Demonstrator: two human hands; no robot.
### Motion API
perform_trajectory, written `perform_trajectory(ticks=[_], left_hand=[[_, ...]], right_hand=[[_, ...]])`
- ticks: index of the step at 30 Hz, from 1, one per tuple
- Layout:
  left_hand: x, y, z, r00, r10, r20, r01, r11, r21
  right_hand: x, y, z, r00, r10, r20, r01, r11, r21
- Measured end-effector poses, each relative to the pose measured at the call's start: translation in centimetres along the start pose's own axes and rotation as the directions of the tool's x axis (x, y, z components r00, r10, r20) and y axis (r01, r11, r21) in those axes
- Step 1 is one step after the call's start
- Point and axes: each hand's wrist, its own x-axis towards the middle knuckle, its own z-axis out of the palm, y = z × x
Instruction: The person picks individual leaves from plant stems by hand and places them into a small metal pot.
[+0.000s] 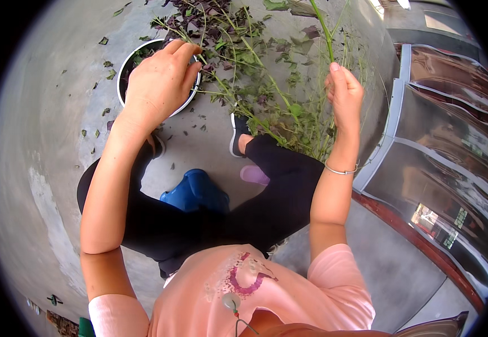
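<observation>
My left hand (161, 76) is over a round white-rimmed basin (121, 90) that holds dark leaves; its fingertips are near a leafy stem, and whether they pinch anything is hidden. On the other side, my right hand (345, 90) grips a green plant stem (323, 26), which rises past the top edge of the view. Between the hands, cut leafy stalks (265, 71) lie on the floor, with a heap of purple and green leaves (189, 19) beyond them.
Grey concrete floor (58, 126) carries scattered leaf bits. A blue plastic stool (196, 191) shows between my legs, and a purple object (254, 175) lies beside it. Glossy dark panels with a pale metal frame (400, 101) stand along the right.
</observation>
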Motion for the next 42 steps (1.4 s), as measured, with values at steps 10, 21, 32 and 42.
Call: perform_trajectory(ticks=[10, 21, 32, 42], left_hand=[[2.9, 5.6, 2.6, 0.998, 0.025, -0.065, -0.06, 0.782, -0.62], [3.0, 6.8, 4.5, 0.999, 0.029, 0.046, 0.006, 0.789, -0.614], [0.2, 10.6, 1.5, 0.896, 0.439, -0.063, -0.403, 0.749, -0.526], [3.2, 4.8, 1.6, 0.97, -0.244, -0.006, 0.147, 0.602, -0.785]], right_hand=[[-3.6, -1.4, 3.7, 0.95, -0.15, 0.273, 0.214, 0.951, -0.225], [-3.9, 0.0, 6.0, 0.929, -0.313, 0.196, 0.368, 0.813, -0.45], [-0.4, 1.2, 5.5, 0.899, -0.428, 0.089, 0.335, 0.544, -0.769], [-1.2, 0.6, 5.0, 0.98, -0.197, 0.019, 0.19, 0.907, -0.375]])
